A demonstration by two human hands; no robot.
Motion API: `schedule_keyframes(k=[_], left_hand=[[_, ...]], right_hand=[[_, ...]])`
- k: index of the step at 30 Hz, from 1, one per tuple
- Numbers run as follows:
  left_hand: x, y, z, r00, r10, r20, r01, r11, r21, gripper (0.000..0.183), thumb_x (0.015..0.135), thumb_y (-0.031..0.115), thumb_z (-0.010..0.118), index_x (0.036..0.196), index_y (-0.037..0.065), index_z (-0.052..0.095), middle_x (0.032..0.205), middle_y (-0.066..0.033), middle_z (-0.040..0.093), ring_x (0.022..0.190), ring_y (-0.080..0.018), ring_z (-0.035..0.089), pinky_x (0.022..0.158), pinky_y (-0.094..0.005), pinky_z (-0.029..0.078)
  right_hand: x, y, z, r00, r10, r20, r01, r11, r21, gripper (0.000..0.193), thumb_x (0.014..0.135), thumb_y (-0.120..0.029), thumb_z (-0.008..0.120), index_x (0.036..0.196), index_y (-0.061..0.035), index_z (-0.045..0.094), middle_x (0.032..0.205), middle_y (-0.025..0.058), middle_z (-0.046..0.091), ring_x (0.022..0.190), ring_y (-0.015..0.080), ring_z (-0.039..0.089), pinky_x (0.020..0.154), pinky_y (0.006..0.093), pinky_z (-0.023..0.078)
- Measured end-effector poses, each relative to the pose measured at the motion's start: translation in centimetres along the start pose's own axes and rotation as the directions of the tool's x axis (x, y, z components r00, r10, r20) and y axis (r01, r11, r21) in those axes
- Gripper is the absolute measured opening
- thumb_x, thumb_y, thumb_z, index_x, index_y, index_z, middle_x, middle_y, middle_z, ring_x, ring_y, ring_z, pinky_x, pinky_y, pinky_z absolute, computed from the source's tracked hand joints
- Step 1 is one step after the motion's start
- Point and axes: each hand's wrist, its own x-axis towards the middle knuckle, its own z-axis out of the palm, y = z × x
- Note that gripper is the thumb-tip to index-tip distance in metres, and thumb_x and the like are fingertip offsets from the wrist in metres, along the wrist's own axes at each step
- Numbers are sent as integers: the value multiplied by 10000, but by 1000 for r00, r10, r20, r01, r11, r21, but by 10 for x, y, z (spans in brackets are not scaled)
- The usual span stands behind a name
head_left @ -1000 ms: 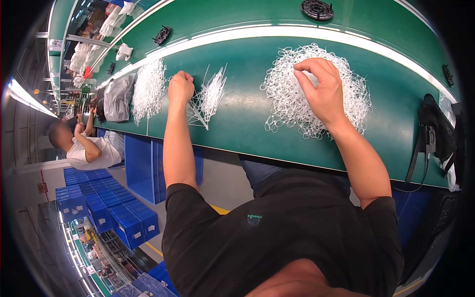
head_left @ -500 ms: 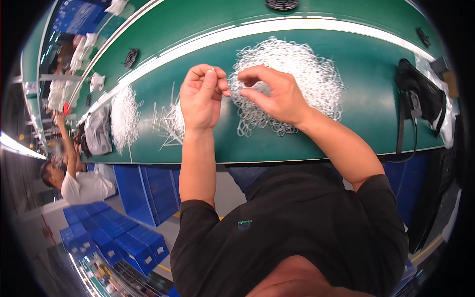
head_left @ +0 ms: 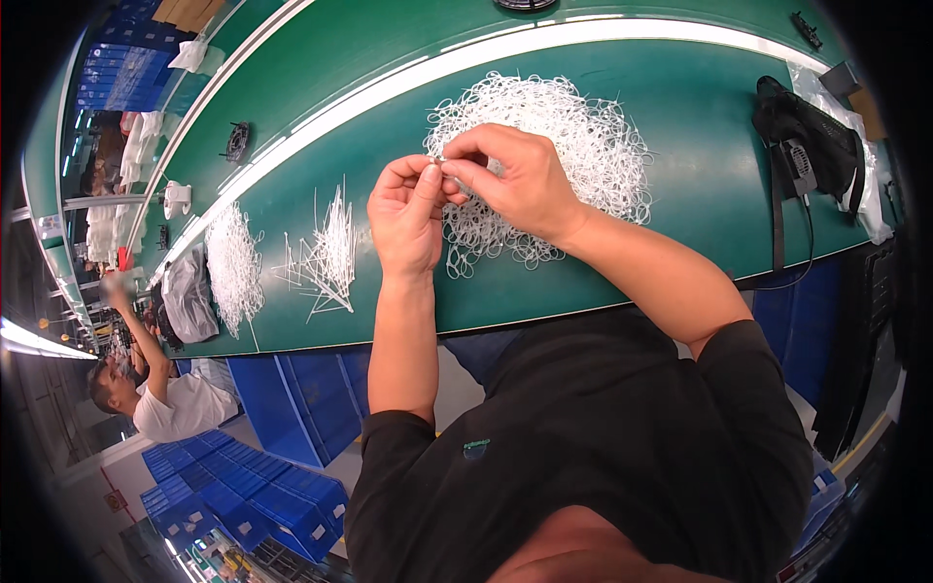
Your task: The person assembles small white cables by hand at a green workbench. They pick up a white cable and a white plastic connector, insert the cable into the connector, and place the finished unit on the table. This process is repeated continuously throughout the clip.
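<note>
My left hand and my right hand meet fingertip to fingertip over the green bench. Both pinch a thin white cable tie, of which only a small bit shows between the fingers. Right behind my right hand spreads a big heap of white cable ties bent into loops. To the left of my left hand lies a small pile of straight white cable ties, some strewn loose beside it.
Another white pile lies farther left, beside a grey plastic bag. A black mesh bag with a cable is at the right. Blue bins stand below the bench edge. A co-worker in a white shirt is at the far left.
My right thumb and forefinger have closed and come left to meet the left fingertips. The whole view has shifted and turned slightly; the small straight-tie pile now shows fully.
</note>
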Motion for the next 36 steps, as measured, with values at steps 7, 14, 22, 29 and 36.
schedule_keyframes(k=[7,14,22,29,36], left_hand=[[0,0,-3,1000,20,-12,-20,1000,-4,85,973,12,619,1051,-20,607,860,-106,678,748,-158,673,667,-304,609],[0,-1,-6,1000,15,-3,-15,998,57,76,987,18,599,1055,-13,611,908,-107,678,770,-165,664,676,-308,573],[2,-2,-5,999,32,-11,-32,999,23,100,965,8,631,1056,-28,608,889,-109,682,760,-152,673,676,-289,606],[-2,-5,-8,996,83,-8,-81,982,171,120,955,-12,636,1071,-43,624,916,-98,687,777,-138,674,688,-281,600],[-4,3,0,997,57,46,-70,921,383,100,931,-21,652,1030,-35,662,877,-53,681,741,-90,640,652,-238,550]], right_hand=[[-1,2,-3,993,-1,114,14,994,-113,91,854,-70,714,940,-77,746,830,66,718,747,196,681,665,300,535],[0,7,-1,995,-61,82,71,989,-129,59,846,-92,700,895,-74,727,805,64,709,747,230,677,692,336,535],[1,5,-1,994,-88,62,95,988,-126,56,839,-118,670,840,-68,695,771,61,699,725,271,668,705,373,532],[1,4,0,996,-54,68,62,991,-116,61,840,-118,682,839,-57,690,783,80,700,762,275,671,710,382,531],[3,1,-4,996,-11,90,23,991,-129,87,836,-42,727,918,-23,703,822,91,697,753,238,665,751,355,521]])
